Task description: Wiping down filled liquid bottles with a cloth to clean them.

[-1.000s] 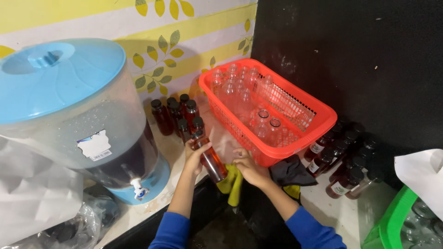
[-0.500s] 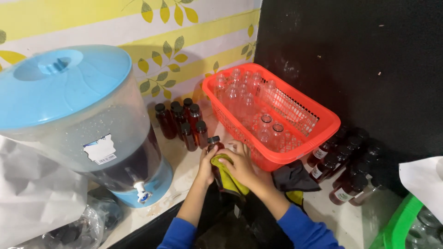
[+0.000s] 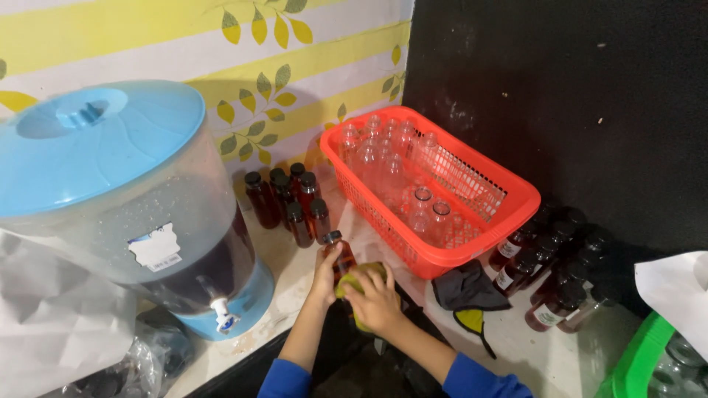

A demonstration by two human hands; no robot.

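Now keep your left hand (image 3: 324, 271) clasped on the bottle (image 3: 340, 256) near the counter's front edge while your right hand (image 3: 377, 301) presses the cloth (image 3: 357, 281) around it.

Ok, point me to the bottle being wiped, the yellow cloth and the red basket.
bottle (image 3: 339, 254), head view, on its brown shoulder below the cap.
yellow cloth (image 3: 352, 284), head view, on the fold beside the right hand's fingers.
red basket (image 3: 509, 193), head view, on its right rim.

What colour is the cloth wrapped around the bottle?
Yellow cloth, seen in the head view.
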